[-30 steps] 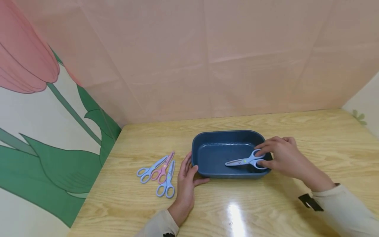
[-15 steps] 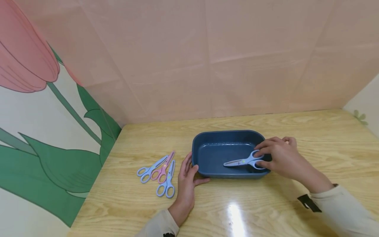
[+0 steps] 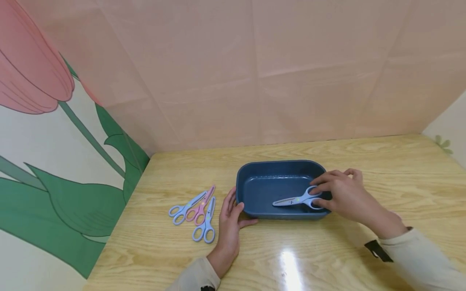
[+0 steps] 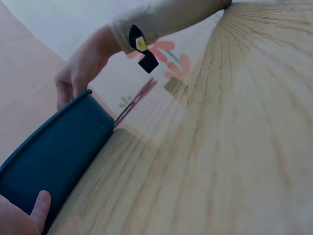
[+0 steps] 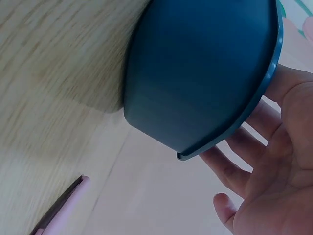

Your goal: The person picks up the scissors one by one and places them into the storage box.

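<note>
Bench (image 3: pixel 164 258), wood-grain top. Left hand (image 3: pixel 229 227): thumb and fingers spread around the dish's near left corner, touching it, unclenched. Nearest loose scissors (image 3: pixel 207 219): light blue, handles toward the person. Pink scissors (image 3: pixel 201 206): lying between these and the leftmost loose scissors (image 3: pixel 185 208), also light blue; the three fanned left of the left hand, tips away, layering unclear. Deep navy dish (image 3: pixel 284 216): rectangular, rounded corners, long side crosswise. Light-blue scissors (image 3: pixel 299 200): inside the dish, mostly in its right half; long axis roughly along the dish's own, tips pointing left, handle loops right. Right hand (image 3: pixel 344 196): over the right end, nearer of the two; grip clamped on those loops, thumb at the near one, fingers at the far. Slim pink item (image 4: pixel 136 104), apparently scissors: past the dish's right end, support unclear. Peach sheet (image 3: pixel 211 68): backing the bench.
</note>
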`<state>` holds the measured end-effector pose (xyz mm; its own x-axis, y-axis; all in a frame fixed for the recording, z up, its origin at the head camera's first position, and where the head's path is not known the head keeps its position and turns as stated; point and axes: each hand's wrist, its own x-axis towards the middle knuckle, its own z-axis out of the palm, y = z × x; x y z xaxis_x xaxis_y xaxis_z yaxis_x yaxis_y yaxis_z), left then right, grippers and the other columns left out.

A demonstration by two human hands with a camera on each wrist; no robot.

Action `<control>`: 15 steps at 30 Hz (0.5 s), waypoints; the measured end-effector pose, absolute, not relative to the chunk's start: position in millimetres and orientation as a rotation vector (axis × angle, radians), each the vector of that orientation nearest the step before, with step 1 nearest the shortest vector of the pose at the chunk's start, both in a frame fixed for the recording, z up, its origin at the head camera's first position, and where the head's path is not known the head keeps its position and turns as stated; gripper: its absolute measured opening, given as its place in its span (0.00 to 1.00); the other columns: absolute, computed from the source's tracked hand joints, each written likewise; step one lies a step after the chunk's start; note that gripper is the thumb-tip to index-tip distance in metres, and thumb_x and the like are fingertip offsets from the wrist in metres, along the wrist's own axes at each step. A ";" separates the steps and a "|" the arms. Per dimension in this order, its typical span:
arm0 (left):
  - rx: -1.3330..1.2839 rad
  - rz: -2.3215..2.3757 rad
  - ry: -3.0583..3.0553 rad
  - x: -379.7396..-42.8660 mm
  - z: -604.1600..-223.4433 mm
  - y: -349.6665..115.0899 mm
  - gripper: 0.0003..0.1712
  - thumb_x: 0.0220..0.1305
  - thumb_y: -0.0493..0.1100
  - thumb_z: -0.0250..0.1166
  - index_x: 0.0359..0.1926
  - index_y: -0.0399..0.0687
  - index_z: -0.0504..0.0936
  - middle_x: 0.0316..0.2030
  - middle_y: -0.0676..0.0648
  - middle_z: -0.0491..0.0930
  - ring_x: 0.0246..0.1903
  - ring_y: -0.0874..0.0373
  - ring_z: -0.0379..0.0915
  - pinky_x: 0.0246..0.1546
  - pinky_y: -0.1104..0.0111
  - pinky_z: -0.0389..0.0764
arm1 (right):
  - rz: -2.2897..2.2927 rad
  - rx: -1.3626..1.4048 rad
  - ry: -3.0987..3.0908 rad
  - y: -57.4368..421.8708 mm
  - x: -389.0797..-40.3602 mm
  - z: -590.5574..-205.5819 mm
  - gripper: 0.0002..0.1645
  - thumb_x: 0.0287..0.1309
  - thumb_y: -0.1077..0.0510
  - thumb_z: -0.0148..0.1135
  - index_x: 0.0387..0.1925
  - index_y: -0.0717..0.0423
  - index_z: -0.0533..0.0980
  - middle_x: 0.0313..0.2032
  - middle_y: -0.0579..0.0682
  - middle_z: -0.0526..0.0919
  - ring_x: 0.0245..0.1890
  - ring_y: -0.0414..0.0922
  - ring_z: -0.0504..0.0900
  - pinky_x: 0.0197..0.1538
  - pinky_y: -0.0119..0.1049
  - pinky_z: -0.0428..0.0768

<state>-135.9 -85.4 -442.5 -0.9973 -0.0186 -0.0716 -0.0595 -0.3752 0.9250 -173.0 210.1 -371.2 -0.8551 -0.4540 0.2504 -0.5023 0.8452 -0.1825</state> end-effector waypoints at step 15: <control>-0.104 2.595 1.748 -136.1 -443.5 -85.4 0.29 0.69 0.40 0.53 0.70 0.58 0.61 0.71 0.48 0.59 0.66 0.48 0.62 0.35 0.52 0.86 | 0.484 0.585 -2.649 220.3 -171.3 -380.3 0.09 0.47 0.52 0.71 0.35 0.43 0.85 0.45 0.48 0.85 0.51 0.52 0.75 0.50 0.62 0.56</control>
<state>-136.1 -85.4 -443.5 -0.9977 -0.0281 -0.0612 -0.0461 -0.3762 0.9254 -171.3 220.3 -380.3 -0.8396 -0.3272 0.4336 -0.4594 0.8537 -0.2453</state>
